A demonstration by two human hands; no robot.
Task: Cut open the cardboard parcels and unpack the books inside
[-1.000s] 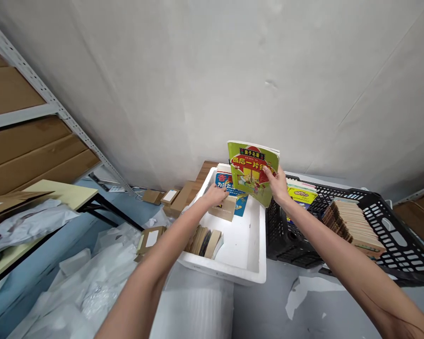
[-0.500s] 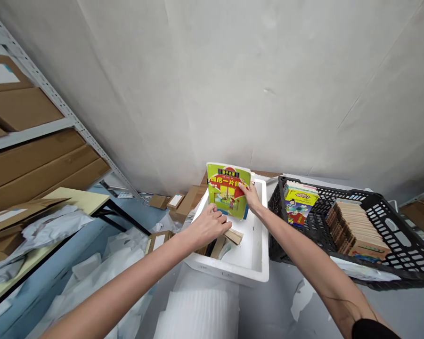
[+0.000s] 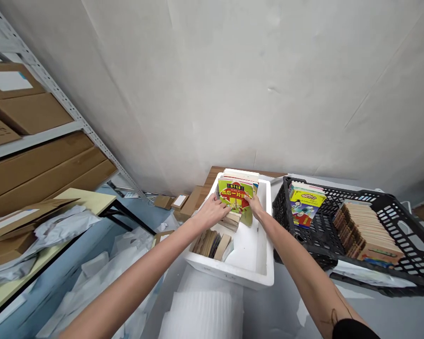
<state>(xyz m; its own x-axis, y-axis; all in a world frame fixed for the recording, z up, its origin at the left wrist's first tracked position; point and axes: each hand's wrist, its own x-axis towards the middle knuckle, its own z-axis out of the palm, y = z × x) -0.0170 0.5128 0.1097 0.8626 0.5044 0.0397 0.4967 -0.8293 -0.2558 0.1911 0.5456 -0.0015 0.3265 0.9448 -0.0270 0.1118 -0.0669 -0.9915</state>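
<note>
A white foam box (image 3: pixel 229 277) stands in front of me. Toward its far end a green picture book (image 3: pixel 229 189) with a red-and-yellow title leans upright against other books. My right hand (image 3: pixel 254 206) grips its right edge, thumb on the cover. My left hand (image 3: pixel 212 210) is closed at the book's lower left, its fingers near or on the cover. From under those fingers juts a small thick book (image 3: pixel 231 221), page edges showing, which the hand seems to hold. Several brownish books (image 3: pixel 205 242) stand in the box's near left corner.
To the right, a black plastic crate (image 3: pixel 339 256) holds yellow-covered books (image 3: pixel 305 202) and a row of books (image 3: pixel 367 230). White foam wrap (image 3: pixel 201 315) lies in front of the box. Cartons fill a shelf (image 3: pixel 53 132) at left, above a pale table (image 3: pixel 92 197).
Both hands have lowered the green book into the box, against other books. The small thick book has moved away from me with my left hand, uncovering the near books. The view has shifted slightly.
</note>
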